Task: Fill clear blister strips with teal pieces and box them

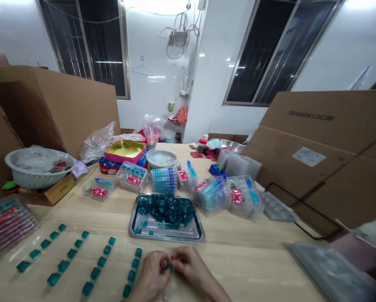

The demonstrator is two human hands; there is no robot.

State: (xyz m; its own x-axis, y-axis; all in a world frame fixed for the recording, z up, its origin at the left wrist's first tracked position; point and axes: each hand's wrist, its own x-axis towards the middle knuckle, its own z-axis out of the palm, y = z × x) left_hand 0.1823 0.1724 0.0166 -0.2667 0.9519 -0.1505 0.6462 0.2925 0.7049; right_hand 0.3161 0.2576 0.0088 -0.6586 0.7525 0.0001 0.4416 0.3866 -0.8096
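The left hand (151,274) and right hand (189,264) were curled closely together, their fingers pinching a small teal piece (169,266) between them over the light wood table (238,256). Just left of them, rows of teal blocks (95,273) lay on a clear blister tray (118,262). Ahead, a steel tray (166,235) held a heap of teal pieces (165,209), with clear plastic boxes (243,197) beyond and large cardboard sheets (313,126) farther back
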